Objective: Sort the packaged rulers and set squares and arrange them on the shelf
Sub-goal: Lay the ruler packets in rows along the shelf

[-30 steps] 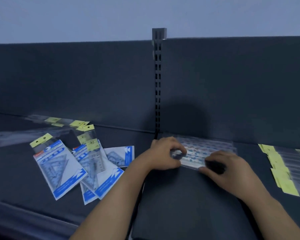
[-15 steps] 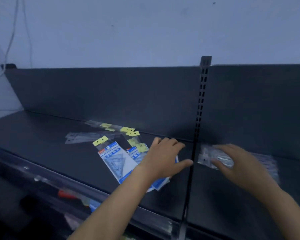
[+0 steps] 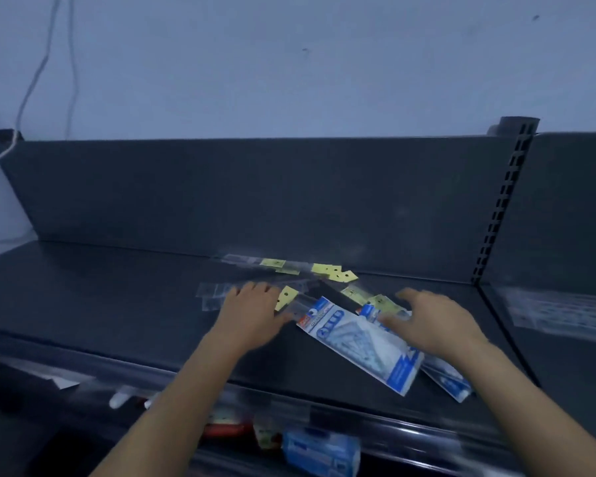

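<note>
A: Set-square packs (image 3: 362, 342)?
B: Heaped on the shelf (image 3: 100, 304), left of its slotted upright (image 3: 503, 215).
A: Hands?
B: Both released, fingers spread: right hand (image 3: 434, 325) over the packs, left hand (image 3: 252, 315) farther left of the upright, beside a yellow tag (image 3: 286, 297).

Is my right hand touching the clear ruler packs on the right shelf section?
Apart. The head view shows bare shelf between the right hand, by the set square packets, and the clear ruler packs.

Our left hand (image 3: 252, 315), right hand (image 3: 430, 325) gone from ruler pack (image 3: 561, 311); now spread over set-square packs (image 3: 362, 342), left bay.
</note>
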The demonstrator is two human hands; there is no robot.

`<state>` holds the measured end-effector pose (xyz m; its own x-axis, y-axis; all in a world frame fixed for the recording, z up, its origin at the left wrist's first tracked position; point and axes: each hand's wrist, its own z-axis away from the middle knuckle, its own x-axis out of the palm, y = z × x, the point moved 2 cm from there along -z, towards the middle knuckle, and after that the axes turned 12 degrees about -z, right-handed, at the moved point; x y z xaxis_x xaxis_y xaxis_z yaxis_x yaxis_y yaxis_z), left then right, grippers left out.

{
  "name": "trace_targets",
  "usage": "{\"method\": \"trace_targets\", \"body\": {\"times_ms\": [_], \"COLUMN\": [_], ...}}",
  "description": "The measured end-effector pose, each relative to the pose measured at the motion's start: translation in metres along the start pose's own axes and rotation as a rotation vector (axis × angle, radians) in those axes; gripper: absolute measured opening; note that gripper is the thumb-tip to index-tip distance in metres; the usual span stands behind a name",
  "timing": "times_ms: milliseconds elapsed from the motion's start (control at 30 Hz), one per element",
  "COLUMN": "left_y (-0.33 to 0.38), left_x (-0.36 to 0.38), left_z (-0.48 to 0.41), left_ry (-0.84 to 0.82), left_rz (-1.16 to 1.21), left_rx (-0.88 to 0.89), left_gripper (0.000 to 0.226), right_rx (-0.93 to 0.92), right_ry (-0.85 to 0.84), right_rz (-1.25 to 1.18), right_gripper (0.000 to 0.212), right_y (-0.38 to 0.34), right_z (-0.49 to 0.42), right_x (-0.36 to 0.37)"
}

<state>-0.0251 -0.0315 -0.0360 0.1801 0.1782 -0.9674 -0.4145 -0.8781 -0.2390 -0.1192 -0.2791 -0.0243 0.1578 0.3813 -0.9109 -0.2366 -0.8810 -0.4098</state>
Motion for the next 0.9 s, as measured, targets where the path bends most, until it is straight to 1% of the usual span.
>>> {"method": "trace_targets", "body": {"times_ms": [100,167,233,367,433,500,567,700,900], "left_y": [-0.025,-0.036,-0.044,-0.057,-0.063,-0.071,-0.080,-0.095,-0.105], "left_x": [0.016,0.025,0.038,0.054,0.051,0.050,0.053,0.063,0.058], "left_z": [-0.023,-0.044,-0.064,-0.096,-0.108,-0.118,-0.126,-0.139,-0.147], "left_ry": [-0.032,-0.041,-0.080,-0.135,-0.157,-0.216,-0.294,-0.376,-0.428], "left_rz": [-0.011,-0.030,-0.008,0.077,0.114,0.179,0.271,0.396,0.377], "left_rx": [0.026,0.026,0.030,0.040,0.054,0.061,0.073,0.095,0.178], "left_gripper": [0.040,0.043,0.042,0.033,0.024,0.018,0.018,0.024,0.035], "right_rx": [0.053,0.089,0.127,0.184,0.224,0.278,0.346,0.429,0.365], "right_ry": [0.023,0.047,0.037,0.017,-0.010,-0.040,-0.089,-0.186,-0.024], "right_rz": [0.027,0.042,0.045,0.046,0.023,-0.023,-0.071,-0.181,-0.273], "right_gripper": [0.052,0.040,0.032,0.033,0.031,0.030,0.034,0.030,0.024], "right_y": [-0.015,-0.018,-0.019,-0.014,-0.009,-0.004,-0.001,0.001,-0.006], "right_z": [-0.007,-0.019,-0.032,-0.062,-0.075,-0.086,-0.094,-0.100,-0.088], "right_x": [0.013,0.022,0.030,0.043,0.048,0.050,0.049,0.043,0.034]}}
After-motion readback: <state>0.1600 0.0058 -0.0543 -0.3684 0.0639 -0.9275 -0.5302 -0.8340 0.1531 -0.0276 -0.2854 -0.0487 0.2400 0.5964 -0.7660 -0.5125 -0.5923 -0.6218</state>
